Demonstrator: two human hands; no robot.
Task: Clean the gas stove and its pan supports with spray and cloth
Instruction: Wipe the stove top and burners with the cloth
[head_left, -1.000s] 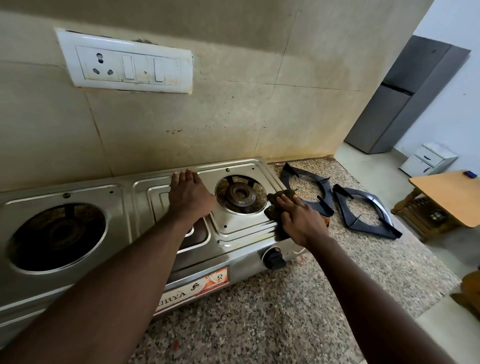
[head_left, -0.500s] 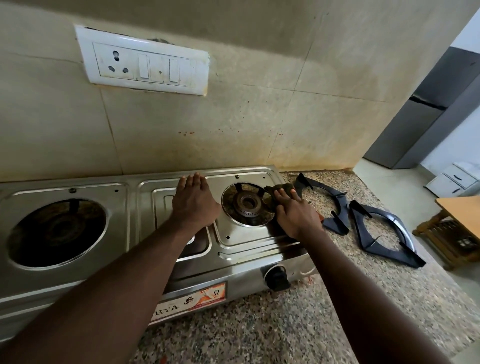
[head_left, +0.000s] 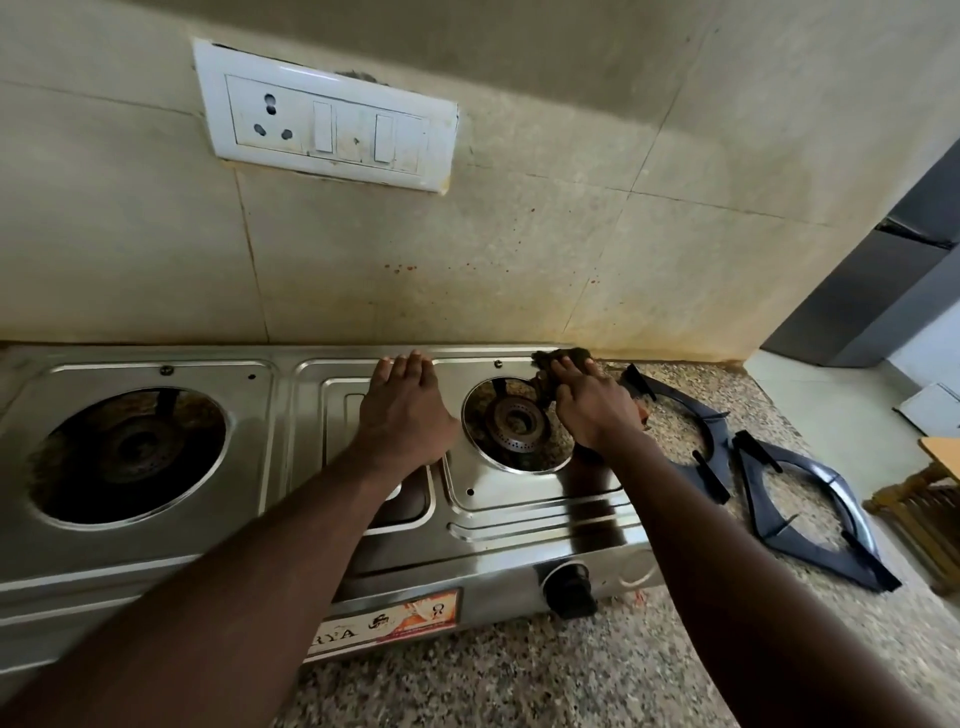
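At the back right corner of the gas stove (head_left: 519, 525), a dark, bunched cloth (head_left: 563, 358) lies under the right hand (head_left: 592, 410), whose nearly straight fingers press it down onto the steel beside the right burner (head_left: 514, 421). The left hand (head_left: 405, 410) rests flat on the stove's middle panel, fingers straight and together, grasping nothing. The stove is brushed stainless steel with stamped ridges, reflecting both arms. Both of its burners sit bare in round wells, the left burner (head_left: 130, 457) dark and grimy. A black knob (head_left: 569, 590) and an orange label (head_left: 410, 616) show on its front. Two black pan supports (head_left: 714, 421) (head_left: 831, 564) lie just right of the stove, side by side on the speckled granite counter (head_left: 519, 675). Behind, the beige tiled wall (head_left: 519, 270) carries small reddish spatters and a white switchboard (head_left: 327, 124). Farther right stand a grey refrigerator (head_left: 872, 301) and a piece of wooden furniture (head_left: 930, 509).
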